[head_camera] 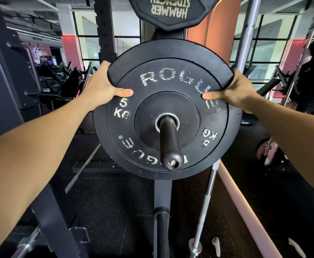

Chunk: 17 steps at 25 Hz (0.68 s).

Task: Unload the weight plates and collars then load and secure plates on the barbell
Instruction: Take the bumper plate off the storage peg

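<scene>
A black round plate [171,81] marked "ROGUE" and "5 KG" hangs on a dark horizontal peg [168,142] that points toward me through its centre hole. My left hand [100,88] grips the plate's upper left rim, thumb on the face, fingers behind. At the upper right rim my right hand [234,92] grips it the same way. Behind the plate a second black rim shows, offset to the upper left. No collar is visible on the peg.
A black "HAMMER STRENGTH" plate [168,12] hangs on the storage post above. A chrome barbell [206,202] leans upright at the right beside a pale pink bar [245,207]. Dark rack uprights [104,28] stand left. Two white clips [216,245] lie on the black floor.
</scene>
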Tool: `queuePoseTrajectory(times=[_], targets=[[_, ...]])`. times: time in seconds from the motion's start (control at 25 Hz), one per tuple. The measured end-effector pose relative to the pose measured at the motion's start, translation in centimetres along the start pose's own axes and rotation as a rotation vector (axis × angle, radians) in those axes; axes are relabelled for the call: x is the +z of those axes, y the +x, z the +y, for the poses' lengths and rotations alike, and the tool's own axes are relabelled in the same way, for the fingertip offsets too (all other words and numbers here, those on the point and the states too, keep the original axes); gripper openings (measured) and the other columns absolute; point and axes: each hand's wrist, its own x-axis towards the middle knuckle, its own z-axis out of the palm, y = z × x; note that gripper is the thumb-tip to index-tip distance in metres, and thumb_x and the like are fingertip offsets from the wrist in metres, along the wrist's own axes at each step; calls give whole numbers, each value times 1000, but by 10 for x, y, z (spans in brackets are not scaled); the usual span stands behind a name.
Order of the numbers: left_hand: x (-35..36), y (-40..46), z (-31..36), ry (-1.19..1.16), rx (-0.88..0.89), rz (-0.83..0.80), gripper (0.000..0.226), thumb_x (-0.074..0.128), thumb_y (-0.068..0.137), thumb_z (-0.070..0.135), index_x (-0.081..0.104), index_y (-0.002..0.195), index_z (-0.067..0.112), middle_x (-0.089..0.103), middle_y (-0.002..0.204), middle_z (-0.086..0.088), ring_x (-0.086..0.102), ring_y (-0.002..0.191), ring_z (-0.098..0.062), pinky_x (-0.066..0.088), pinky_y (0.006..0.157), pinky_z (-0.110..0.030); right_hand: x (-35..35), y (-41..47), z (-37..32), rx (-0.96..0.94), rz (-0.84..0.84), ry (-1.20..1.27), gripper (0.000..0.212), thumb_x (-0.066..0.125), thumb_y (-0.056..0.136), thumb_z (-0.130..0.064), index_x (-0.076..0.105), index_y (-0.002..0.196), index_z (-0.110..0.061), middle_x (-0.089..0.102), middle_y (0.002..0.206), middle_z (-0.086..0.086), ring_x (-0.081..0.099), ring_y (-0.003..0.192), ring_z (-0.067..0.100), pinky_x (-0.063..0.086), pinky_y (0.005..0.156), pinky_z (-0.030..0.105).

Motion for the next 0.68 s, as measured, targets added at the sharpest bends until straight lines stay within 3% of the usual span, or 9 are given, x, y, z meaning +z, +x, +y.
queuePoseTrajectory(times=[0.2, 0.32, 0.48, 0.68], targets=[[6, 15, -10, 20, 11, 0, 74, 91, 65, 26, 47, 125, 22, 57, 101, 17, 55, 100, -12, 42, 78, -23, 6, 15, 4, -8, 10, -11, 89, 96, 46, -36, 54, 120, -14, 64, 106, -10, 60, 98, 7, 48, 85, 24], [6, 15, -12, 36, 15, 18, 80, 92, 64, 28, 47, 130, 18, 58, 106, 15, 54, 106, -14, 42, 88, -29, 6, 15, 5, -5, 41, -39, 85, 96, 47, -36, 52, 118, -15, 62, 107, -9, 58, 100, 9, 45, 83, 22], [6, 5, -10, 87, 18, 66, 81, 91, 65, 32, 44, 130, 18, 57, 113, 10, 51, 108, -16, 40, 90, -31, 5, 6, 5, 4, 50, -10, 83, 96, 48, -32, 47, 114, -18, 63, 100, -15, 61, 94, 4, 49, 81, 16], [0, 0, 2, 276, -49, 2, 94, 87, 70, 40, 32, 143, 20, 51, 139, -10, 48, 128, -32, 41, 105, -47, 1, -2, -1, 111, -19, -235, 102, 92, 54, -45, 33, 131, -14, 51, 131, 6, 50, 122, 25, 42, 105, 39]])
